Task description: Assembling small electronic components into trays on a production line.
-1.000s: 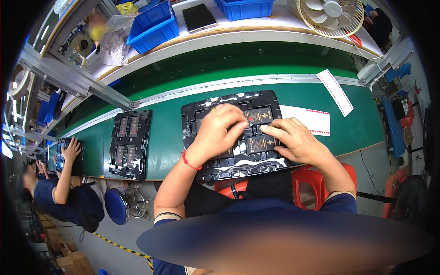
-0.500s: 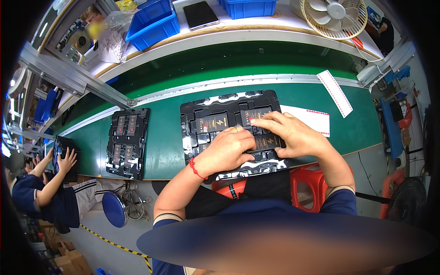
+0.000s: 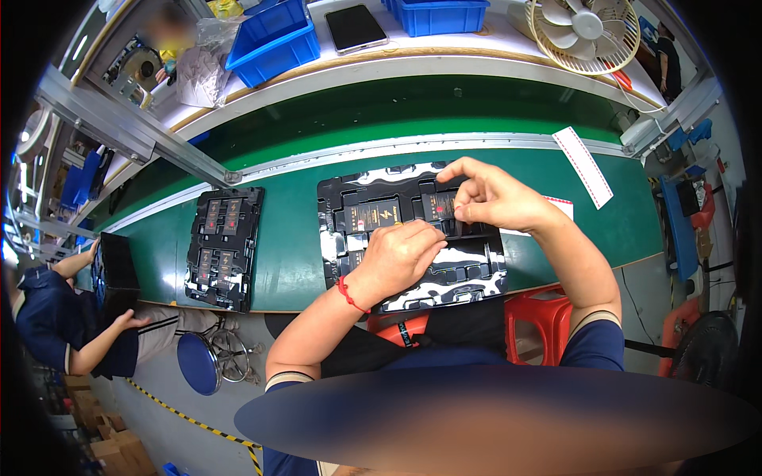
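A black moulded tray (image 3: 464,292) lies in front of me on the green bench. In its upper pockets sit a dark flat battery (image 3: 382,214) on the left and another battery (image 3: 438,206) on the right. Part of a third shows beside my left hand. The lower-right pocket shows bare ridges. My left hand (image 3: 403,255) is closed over the tray's middle, fingertips pinched by a dark edge; what they hold is hidden. Above the upper-right pocket, my right hand (image 3: 498,198) is raised with thumb and fingers pinched together, their contents too small to make out.
Left on the bench lies a second tray (image 3: 248,262) with several batteries. Paper strips (image 3: 583,166) are at right. Blue bins (image 3: 274,51), a tablet-like device (image 3: 355,28) and a fan (image 3: 586,24) occupy the shelf beyond. A co-worker (image 3: 59,317) holds a black box-like stack at far left.
My right hand has lifted off the batteries and curled its fingers. The lower-right battery no longer lies flat in its pocket. At far left, the co-worker's hands have moved around the black stack.
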Available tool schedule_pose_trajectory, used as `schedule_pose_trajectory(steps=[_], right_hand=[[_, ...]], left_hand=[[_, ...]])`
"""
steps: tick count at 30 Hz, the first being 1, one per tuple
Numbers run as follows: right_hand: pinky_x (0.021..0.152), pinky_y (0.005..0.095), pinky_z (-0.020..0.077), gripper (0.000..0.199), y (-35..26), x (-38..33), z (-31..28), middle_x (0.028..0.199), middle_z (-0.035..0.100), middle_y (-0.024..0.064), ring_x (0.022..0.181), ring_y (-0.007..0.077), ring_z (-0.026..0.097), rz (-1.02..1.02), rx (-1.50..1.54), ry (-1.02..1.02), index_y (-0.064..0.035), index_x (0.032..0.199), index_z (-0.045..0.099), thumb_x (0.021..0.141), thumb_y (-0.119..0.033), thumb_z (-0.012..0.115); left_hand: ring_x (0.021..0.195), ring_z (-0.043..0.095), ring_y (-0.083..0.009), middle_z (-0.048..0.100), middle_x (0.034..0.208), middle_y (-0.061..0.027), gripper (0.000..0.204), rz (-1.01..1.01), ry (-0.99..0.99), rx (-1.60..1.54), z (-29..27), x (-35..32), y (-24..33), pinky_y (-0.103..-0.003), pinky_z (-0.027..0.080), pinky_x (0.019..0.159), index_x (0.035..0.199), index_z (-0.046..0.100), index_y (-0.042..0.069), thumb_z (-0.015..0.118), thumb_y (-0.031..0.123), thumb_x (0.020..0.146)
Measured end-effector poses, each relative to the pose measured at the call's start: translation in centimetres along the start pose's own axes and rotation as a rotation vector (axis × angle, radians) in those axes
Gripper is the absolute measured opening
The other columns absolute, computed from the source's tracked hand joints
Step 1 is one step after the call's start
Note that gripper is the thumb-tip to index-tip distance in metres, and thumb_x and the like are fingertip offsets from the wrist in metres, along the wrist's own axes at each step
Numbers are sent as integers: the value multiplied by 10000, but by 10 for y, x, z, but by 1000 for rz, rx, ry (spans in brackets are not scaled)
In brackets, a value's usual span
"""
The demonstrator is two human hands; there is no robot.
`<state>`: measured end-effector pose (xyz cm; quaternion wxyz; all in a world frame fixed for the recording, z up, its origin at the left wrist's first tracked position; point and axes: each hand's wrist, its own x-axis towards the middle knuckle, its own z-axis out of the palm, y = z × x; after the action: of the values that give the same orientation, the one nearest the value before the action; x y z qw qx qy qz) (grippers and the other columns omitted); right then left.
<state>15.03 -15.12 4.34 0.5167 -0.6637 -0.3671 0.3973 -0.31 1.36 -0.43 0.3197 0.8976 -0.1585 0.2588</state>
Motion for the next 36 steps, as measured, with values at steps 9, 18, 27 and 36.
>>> schedule_pose_trajectory(steps=[9, 18, 27, 36], right_hand=[[690, 248, 483, 495, 18, 7, 6, 792, 643, 52, 740, 93, 610, 140, 105, -159, -5, 1283, 458, 832, 35, 661], [672, 243, 496, 515, 19, 8, 7, 789, 645, 57, 720, 102, 629, 162, 64, -151, 1, 1262, 477, 788, 52, 672], [651, 236, 490, 556, 17, 10, 6, 770, 636, 54, 709, 97, 624, 183, 34, -162, 9, 1270, 472, 756, 75, 674], [613, 237, 488, 577, 11, 12, 9, 763, 629, 57, 684, 93, 614, 182, -41, -123, 14, 1268, 473, 731, 70, 678]], left_hand=[[646, 666, -248, 672, 780, -67, 71, -9, -8, 28, 2, -1, 2, -338, 533, 556, 839, 675, 55, 730, 78, 800], [632, 661, -252, 665, 769, -71, 72, 0, -2, 39, 4, -1, 0, -341, 521, 542, 839, 671, 57, 727, 70, 797], [614, 657, -246, 661, 766, -67, 75, -9, -6, 38, 5, 0, 1, -341, 514, 521, 846, 672, 55, 726, 64, 793], [630, 665, -252, 673, 779, -74, 80, -37, -9, 26, 4, -2, 0, -342, 523, 532, 866, 679, 46, 717, 48, 795]])
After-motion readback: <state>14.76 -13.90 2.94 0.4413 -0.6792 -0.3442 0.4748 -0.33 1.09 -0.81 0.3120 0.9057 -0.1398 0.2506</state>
